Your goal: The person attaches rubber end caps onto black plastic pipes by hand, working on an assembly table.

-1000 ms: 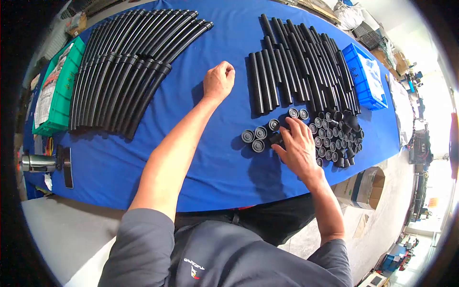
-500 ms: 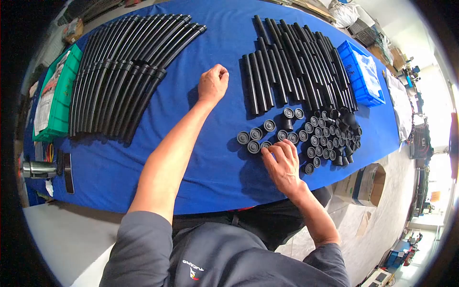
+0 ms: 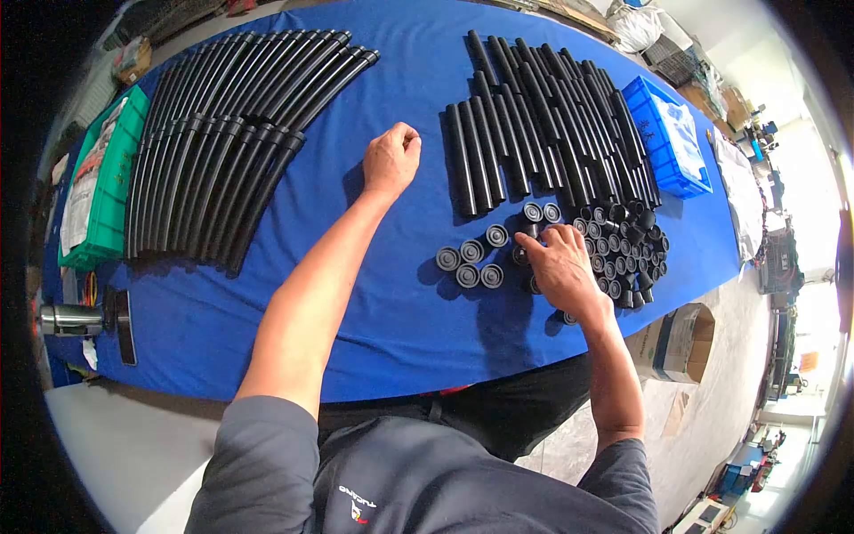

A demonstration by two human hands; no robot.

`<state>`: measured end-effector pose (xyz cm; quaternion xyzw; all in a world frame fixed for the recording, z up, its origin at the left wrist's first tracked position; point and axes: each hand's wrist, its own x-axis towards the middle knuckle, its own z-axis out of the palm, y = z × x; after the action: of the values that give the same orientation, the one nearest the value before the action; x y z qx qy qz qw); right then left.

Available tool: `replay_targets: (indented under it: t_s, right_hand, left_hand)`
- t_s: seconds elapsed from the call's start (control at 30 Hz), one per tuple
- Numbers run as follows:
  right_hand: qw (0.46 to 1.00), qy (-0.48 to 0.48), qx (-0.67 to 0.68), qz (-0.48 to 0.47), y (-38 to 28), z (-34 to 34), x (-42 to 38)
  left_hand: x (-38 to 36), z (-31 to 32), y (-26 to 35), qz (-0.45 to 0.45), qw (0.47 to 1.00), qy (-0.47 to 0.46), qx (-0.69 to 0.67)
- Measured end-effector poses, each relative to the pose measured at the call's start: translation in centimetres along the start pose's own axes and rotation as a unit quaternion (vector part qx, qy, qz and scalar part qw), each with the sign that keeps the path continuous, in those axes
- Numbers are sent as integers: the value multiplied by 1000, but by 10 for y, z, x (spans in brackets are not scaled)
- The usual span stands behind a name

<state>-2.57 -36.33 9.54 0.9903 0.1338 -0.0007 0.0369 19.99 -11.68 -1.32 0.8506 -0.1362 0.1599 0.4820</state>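
1. The right hand [image 3: 562,267] is in among the black caps, thumb and fingers bent downward; whether a cap is pinched beneath them, I cannot tell, the hand hides it.
2. Cap [image 3: 520,255] right by the thumb! A light hold on its side looks safest here; a flat palm could topple the neighbours.
3. Just left, five loose caps [image 3: 471,251] sit in a small group, ringed faces up. Keeping the wrist high should spare them a knock.
4. To the right, the crowded caps [image 3: 620,265] lie some face up, some tipped; working from the edge seems tidier than digging in the middle.
5. The left hand [image 3: 391,165] is curled over the blue cloth [image 3: 400,307], contents hidden, well apart from the caps and nicely out of the way.
6. Farther out, plain tubes [image 3: 543,111] lie beyond the caps, collared tubes [image 3: 218,147] across on the left.
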Motion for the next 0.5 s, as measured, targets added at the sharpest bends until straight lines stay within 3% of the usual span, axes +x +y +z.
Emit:
replay_targets:
  t_s: [0.17,0.3,0.4,0.43,0.5]
  right_hand:
    - [998,23,55,8,9,-9,0]
    - [980,56,173,75,9,-44,-4]
    - [986,54,147,55,7,-48,-12]
    - [989,32,142,9,1,-50,-16]
    - [984,-10,174,29,-15,-53,-27]
  left_hand:
    - [0,-2,4,-1,1000,-1,-3]
    - [0,1,-3,19,1000,11,-7]
    - [1,1,-1,0,1000,-1,-9]
    - [1,0,0,-10,1000,-7,-10]
    - [1,-1,0,-3,1000,-8,-7]
